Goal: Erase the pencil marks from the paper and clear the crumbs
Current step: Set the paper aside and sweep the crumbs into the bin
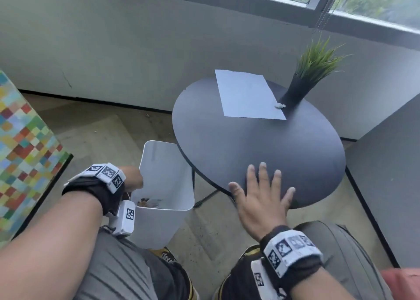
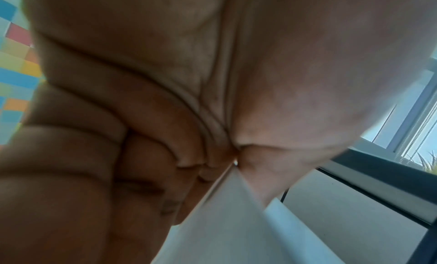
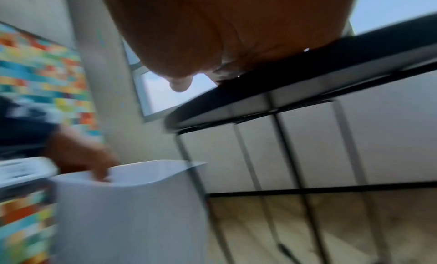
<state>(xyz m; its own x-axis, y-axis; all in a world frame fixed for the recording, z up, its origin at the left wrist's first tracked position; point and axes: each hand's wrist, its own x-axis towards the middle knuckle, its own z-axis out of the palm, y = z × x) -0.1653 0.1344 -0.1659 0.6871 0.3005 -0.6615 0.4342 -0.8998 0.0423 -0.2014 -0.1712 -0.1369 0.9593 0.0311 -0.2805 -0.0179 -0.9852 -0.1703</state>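
Note:
A white sheet of paper (image 1: 248,95) lies on the far part of a round black table (image 1: 284,149), with a small white eraser (image 1: 280,106) at its right edge. My right hand (image 1: 261,193) lies flat with spread fingers on the table's near edge. My left hand (image 1: 133,179) grips the rim of a white waste bin (image 1: 166,186) beside the table; in the left wrist view the fingers (image 2: 151,156) curl around the bin wall (image 2: 227,221). The right wrist view shows the bin (image 3: 132,212) under the table edge (image 3: 307,77).
A black vase with green grass (image 1: 304,81) stands on the table's far right. Scraps lie in the bin's bottom (image 1: 147,202). A multicoloured checked panel (image 1: 25,154) is on the left and a grey panel (image 1: 386,177) on the right. My knees are below.

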